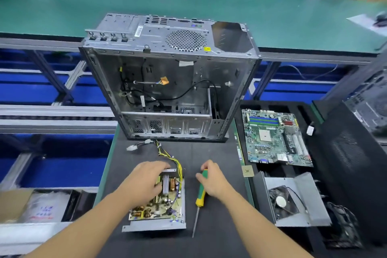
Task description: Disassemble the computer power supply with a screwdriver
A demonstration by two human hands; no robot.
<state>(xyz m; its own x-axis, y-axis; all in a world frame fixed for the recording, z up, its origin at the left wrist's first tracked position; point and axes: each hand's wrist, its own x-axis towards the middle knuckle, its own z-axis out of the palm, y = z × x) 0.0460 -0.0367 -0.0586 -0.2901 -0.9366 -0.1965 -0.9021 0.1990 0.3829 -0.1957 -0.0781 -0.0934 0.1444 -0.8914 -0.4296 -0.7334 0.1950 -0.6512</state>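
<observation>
Dark mat covers the table (211, 153), with a green surface behind it. The open PC case (169, 81) stands at the mat's far end, side panel off, a few cables inside. Just in front of the case's middle sits the power supply (159, 209), cover off, board & coils exposed in a metal tray. Its yellow wires (177, 162) trail back toward the case. L hand (146, 178) grip curls over the supply's far edge by the heatsink, holding it. In front of the case's R half is the screwdriver (199, 199), w/ green-yellow handle, tip pointing away from the case. R hand (211, 178) grip pinches the handle's top end. R of the case, 1 motherboard (274, 138) lies on black foam.
</observation>
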